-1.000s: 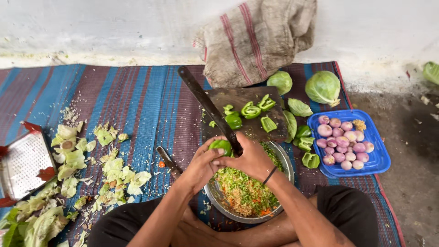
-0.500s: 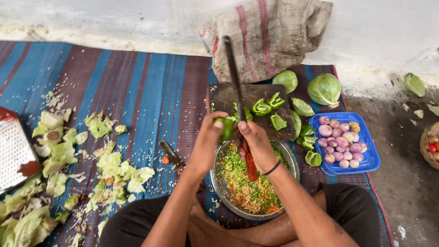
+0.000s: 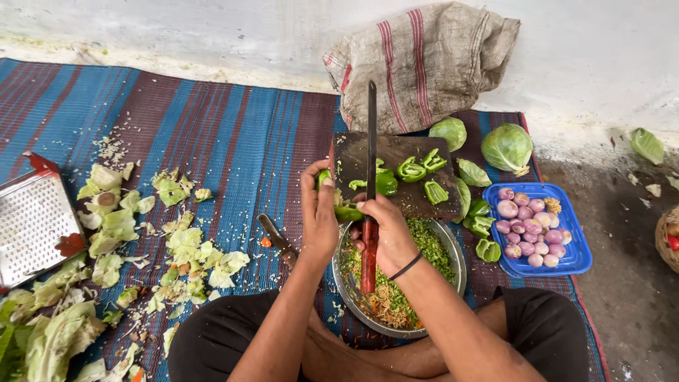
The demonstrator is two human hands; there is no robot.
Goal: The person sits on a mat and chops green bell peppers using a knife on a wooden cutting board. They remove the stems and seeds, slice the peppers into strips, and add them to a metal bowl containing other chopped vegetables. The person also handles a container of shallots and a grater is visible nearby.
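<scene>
1. A shiny metal bowl (image 3: 453,262) is seen.
2. The knife (image 3: 370,191) is dull dark metal with a red handle.
3. A woven mat (image 3: 212,141), coarse cloth sack (image 3: 424,64) and glossy blue plastic tray (image 3: 573,247) are seen.

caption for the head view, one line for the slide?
Right hand holds knife upright, left hand a green pepper, over a steel bowl.

Bare striped mat (image 3: 212,134) lies open ahead and to the left, so a hand could pass freely there. To the right the way is crowded: chopping board (image 3: 399,177), cabbages (image 3: 506,147), blue tray (image 3: 566,244) and sack (image 3: 424,64) sit close together. Cabbage scraps (image 3: 120,233) and a grater (image 3: 32,223) clutter the near left.
</scene>
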